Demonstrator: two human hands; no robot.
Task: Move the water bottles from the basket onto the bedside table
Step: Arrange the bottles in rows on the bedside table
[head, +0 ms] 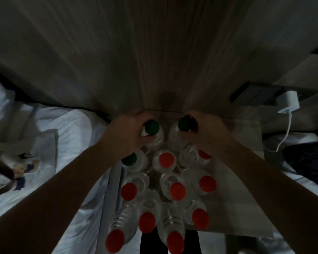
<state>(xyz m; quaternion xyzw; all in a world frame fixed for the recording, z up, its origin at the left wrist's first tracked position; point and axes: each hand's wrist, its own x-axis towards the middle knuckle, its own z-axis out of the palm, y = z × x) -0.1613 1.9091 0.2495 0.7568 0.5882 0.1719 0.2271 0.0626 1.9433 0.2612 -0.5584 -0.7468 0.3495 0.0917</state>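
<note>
Several clear water bottles stand packed together on the wooden bedside table [246, 208], most with red caps [166, 159], a third green cap [129, 159] at the left. At the back of the table my left hand [126, 133] grips a green-capped bottle [151, 127] near its neck. My right hand [204, 132] grips a second green-capped bottle [184, 124] beside it. Both bottles are upright, close to the wooden wall panel. The basket is not in view.
A bed with white bedding [66, 136] lies to the left of the table. A white charger [289, 102] with its cable hangs from a dark wall socket plate [255, 93] at the right. Dark fabric [308, 158] lies at the far right.
</note>
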